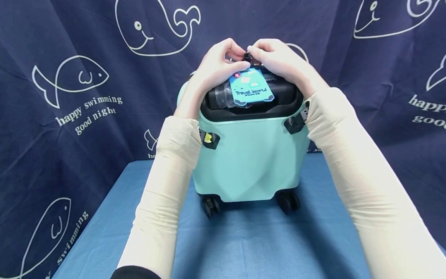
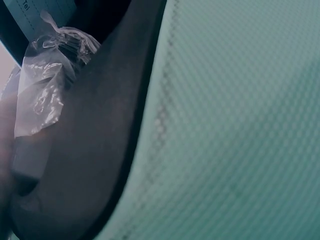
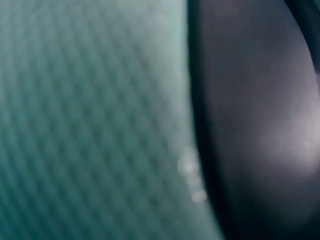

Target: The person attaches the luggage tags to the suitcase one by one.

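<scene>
A mint-green suitcase [image 1: 244, 159] stands upright on its wheels, with a black top panel [image 1: 252, 112]. On that panel lies a blue luggage tag [image 1: 251, 91] printed "Travel World". My left hand [image 1: 219, 64] and right hand [image 1: 278, 58] meet just above the tag, fingertips pinching a small black strap [image 1: 247, 57] between them. The left thumb reaches over the tag's upper edge. Clear plastic wrap [image 2: 42, 95] shows beside the black panel in the left wrist view. The right wrist view holds only the textured green shell [image 3: 90, 120] and black panel, blurred.
Black wheels [image 1: 288, 201] carry the suitcase on a blue cloth-covered table [image 1: 258, 240]. Black corner fittings [image 1: 210, 139] sit on its shell near both sleeves. Behind hangs a dark blue curtain [image 1: 87, 31] with white whale and fish drawings.
</scene>
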A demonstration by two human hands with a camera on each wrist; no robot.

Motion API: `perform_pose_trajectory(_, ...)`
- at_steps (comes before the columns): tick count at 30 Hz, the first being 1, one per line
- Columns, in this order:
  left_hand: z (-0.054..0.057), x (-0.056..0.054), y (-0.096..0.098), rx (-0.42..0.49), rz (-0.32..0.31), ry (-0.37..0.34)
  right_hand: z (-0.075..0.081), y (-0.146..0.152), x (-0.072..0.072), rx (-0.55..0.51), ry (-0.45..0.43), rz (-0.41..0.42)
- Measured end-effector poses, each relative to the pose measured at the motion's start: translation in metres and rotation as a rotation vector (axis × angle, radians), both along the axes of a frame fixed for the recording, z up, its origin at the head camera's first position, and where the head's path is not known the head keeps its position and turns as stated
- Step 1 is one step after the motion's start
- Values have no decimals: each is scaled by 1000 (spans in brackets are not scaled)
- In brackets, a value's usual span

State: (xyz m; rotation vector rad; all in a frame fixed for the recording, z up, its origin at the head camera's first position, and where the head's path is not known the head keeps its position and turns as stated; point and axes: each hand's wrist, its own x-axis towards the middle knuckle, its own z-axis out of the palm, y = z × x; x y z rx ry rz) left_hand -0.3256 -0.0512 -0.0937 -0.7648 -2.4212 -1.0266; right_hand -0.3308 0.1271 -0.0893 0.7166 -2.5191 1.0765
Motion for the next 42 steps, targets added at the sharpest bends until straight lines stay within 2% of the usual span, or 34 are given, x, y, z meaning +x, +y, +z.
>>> perform_pose_trajectory(8,1,1,1,11,10,-37,-1,0,0,39,64,-45)
perform_pose_trajectory(13,1,1,1,24,24,-77,-3,1,0,-53,98,-10)
perform_pose_trajectory(20,1,1,1,29,26,-80,-3,3,2,-155,59,61)
perform_pose_trajectory(29,-1,0,2,34,17,-73,-2,5,4,-134,-1,48)
perform_pose_trajectory(34,-1,-1,3,46,-4,-78,-3,7,2,-109,5,34)
perform_pose_trajectory(42,-1,-1,3,49,6,-85,-3,7,2,-126,6,41)
